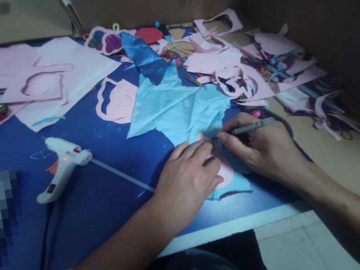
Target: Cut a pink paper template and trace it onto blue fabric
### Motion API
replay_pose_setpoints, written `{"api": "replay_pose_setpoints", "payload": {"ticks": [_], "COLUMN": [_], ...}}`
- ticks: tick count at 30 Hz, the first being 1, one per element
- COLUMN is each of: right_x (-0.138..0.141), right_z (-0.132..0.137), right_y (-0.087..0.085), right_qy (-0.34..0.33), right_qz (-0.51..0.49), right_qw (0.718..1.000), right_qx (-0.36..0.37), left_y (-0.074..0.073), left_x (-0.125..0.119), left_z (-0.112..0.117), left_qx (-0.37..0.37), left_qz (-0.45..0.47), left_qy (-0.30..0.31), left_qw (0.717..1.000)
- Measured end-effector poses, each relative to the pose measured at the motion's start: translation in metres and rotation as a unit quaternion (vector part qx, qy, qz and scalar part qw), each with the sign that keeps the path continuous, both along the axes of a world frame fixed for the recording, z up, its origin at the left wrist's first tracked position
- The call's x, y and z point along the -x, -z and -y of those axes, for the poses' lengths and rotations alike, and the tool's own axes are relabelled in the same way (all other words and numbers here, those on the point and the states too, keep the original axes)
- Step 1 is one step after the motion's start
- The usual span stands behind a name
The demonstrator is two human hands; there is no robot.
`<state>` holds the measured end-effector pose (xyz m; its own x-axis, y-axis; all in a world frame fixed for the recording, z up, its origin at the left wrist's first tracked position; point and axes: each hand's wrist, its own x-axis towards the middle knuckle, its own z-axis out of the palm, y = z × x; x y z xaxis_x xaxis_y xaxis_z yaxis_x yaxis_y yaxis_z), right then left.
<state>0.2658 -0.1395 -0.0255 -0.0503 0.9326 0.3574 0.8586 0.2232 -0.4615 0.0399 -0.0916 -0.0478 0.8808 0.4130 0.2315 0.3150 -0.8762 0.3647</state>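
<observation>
In the head view, the left hand (pixel 187 175) lies flat and unclenched, palm down, its fingers stretched forward and pressing on a pink cut-out (pixel 226 171), of which only the edge to the right of the fingertips shows. The right hand (pixel 267 148) is closed around a dark pen (pixel 251 126), pinched between thumb and forefinger. The barrel points leftward and the tip sits at the upper rim of the cut-out, just ahead of the left fingertips. The cut-out rests on a sheet of light blue cloth (pixel 175 108), which spreads away from both hands toward the far side and shows again as a small corner under the left palm's right edge. All of this lies on a blue table (pixel 107 198). Well to the left of the left hand a white glue gun (pixel 63 166) lies on its side, its glue stick running back toward the left wrist. Beyond the cloth, far from the hands, a strip of dark blue cloth (pixel 144 58) lies crumpled. Ahead of the right hand and to its right there is a heap of pink paper offcuts (pixel 243 78).
</observation>
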Motion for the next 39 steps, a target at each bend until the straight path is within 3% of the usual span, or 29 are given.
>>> {"api": "replay_pose_setpoints", "payload": {"ticks": [19,39], "right_x": [-0.003,-0.002], "right_z": [0.011,0.014], "right_y": [0.001,0.002], "right_qy": [0.030,0.021], "right_qz": [-0.006,-0.004], "right_qw": [0.999,1.000], "right_qx": [0.009,0.020], "left_y": [-0.001,-0.001], "left_x": [0.000,0.000], "left_z": [0.000,0.000], "left_qx": [-0.005,-0.008], "left_qz": [0.002,0.005], "left_qy": [-0.003,-0.003], "left_qw": [1.000,1.000]}}
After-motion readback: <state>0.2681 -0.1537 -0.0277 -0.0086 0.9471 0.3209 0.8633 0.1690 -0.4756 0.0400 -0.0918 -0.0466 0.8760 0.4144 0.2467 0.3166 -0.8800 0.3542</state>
